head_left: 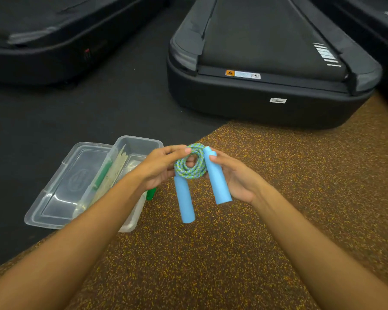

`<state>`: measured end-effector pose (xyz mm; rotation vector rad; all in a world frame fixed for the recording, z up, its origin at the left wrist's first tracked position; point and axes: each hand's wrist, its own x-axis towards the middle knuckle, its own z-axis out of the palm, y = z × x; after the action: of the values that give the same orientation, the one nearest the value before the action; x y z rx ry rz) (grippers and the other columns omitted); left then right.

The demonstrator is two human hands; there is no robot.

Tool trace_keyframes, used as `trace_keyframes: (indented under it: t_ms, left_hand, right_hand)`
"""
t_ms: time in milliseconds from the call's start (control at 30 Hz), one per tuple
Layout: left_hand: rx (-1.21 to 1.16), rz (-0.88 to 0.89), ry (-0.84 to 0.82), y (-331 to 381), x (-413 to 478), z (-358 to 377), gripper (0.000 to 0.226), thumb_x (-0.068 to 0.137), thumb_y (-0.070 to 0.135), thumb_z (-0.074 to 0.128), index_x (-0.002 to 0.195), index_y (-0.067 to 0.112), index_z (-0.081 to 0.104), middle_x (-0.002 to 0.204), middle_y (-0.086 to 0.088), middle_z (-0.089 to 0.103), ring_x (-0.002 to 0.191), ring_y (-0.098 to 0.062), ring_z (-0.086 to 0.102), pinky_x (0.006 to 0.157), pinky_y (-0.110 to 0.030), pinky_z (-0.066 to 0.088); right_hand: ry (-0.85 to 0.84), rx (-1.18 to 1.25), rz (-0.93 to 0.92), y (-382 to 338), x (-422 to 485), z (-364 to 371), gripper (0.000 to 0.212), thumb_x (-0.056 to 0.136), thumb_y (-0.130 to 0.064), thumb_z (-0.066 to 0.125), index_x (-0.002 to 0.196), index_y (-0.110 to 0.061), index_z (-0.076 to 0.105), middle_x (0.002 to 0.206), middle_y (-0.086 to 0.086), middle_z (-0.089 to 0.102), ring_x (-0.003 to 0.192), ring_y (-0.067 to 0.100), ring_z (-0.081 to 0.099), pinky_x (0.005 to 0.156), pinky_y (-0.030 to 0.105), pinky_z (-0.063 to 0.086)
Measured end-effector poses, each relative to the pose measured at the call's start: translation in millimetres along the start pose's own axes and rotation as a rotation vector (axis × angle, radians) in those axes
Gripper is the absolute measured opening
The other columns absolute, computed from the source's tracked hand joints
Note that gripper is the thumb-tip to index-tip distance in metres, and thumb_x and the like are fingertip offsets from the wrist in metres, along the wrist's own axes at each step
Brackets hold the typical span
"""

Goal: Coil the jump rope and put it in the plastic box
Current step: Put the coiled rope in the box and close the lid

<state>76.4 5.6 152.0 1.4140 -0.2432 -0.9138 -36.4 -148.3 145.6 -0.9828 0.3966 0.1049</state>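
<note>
At lower left, the near end of the clear plastic box [139, 142] is hidden behind the left forearm [99, 220], and its pale and green contents show only dimly through the wall. A small green object [151, 193] beside the box is mostly covered by the left hand [159, 168]. The oval embossed mark on the clear flat lid [54, 198] is unreadable. The fingers of the right hand [235, 175] are mostly behind a light blue handle of the coiled blue and green jump rope [189, 164]. On the black treadmill [255, 104] in the upper centre, the print of both stickers [242, 74] is too small to read, and the top edge cuts the machine off.
</note>
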Motion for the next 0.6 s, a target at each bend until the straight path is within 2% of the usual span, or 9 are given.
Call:
trace_keyframes:
  t_ms: [100,200,367,467,533,600]
  left_hand:
    - [0.009,-0.024,-0.035,9.1,-2.3,-14.1,0.015,0.088,0.018,0.058,0.096,0.010,0.069,0.080,-0.002,0.073,0.072,-0.009,0.068,0.080,-0.029,0.054]
    - [0.027,-0.059,-0.031,23.5,-2.9,-34.4,0.016,0.089,0.018,0.057,0.096,0.008,0.068,0.081,-0.002,0.074,0.074,-0.010,0.068,0.081,-0.029,0.054]
    - [0.111,-0.097,-0.027,49.4,-9.1,-79.9,0.020,0.088,0.024,0.058,0.101,0.012,0.068,0.087,0.001,0.073,0.078,-0.009,0.067,0.084,-0.029,0.053]
    - [0.147,-0.112,-0.001,56.7,-10.7,-112.7,0.030,0.078,0.030,0.063,0.102,0.013,0.068,0.090,0.000,0.072,0.082,-0.011,0.065,0.090,-0.033,0.048]
    - [0.163,-0.122,0.013,53.8,-8.4,-133.1,0.040,0.073,0.033,0.065,0.106,0.010,0.067,0.094,-0.004,0.070,0.084,-0.013,0.064,0.092,-0.035,0.046]
    - [0.139,-0.137,0.031,43.5,-2.9,-151.4,0.044,0.071,0.033,0.067,0.108,0.009,0.066,0.097,-0.007,0.069,0.086,-0.015,0.063,0.093,-0.036,0.046]
  right_hand:
    - [-0.031,0.055,-0.024,5.5,11.4,13.5,0.044,0.084,-0.020,0.057,0.127,-0.017,0.050,0.100,0.003,0.062,0.077,0.013,0.058,0.068,0.025,0.048]
    - [-0.056,0.121,-0.029,10.4,26.8,33.0,0.047,0.086,-0.018,0.055,0.132,-0.014,0.046,0.118,0.011,0.054,0.100,0.024,0.052,0.087,0.037,0.042]
    - [-0.108,0.163,-0.079,12.7,57.6,79.3,0.045,0.088,-0.016,0.054,0.131,-0.008,0.044,0.113,0.013,0.060,0.091,0.022,0.062,0.079,0.033,0.052]
    - [-0.085,0.194,-0.052,22.1,82.3,104.0,0.057,0.080,-0.014,0.062,0.134,-0.009,0.042,0.132,0.023,0.050,0.107,0.031,0.053,0.097,0.046,0.042]
    - [-0.070,0.225,-0.019,31.4,96.5,118.4,0.056,0.080,-0.011,0.060,0.133,-0.012,0.042,0.127,0.019,0.052,0.106,0.031,0.052,0.091,0.046,0.045]
    - [-0.047,0.274,0.007,43.5,108.4,131.3,0.047,0.084,-0.008,0.053,0.129,-0.018,0.045,0.113,0.011,0.056,0.095,0.025,0.057,0.079,0.040,0.050]
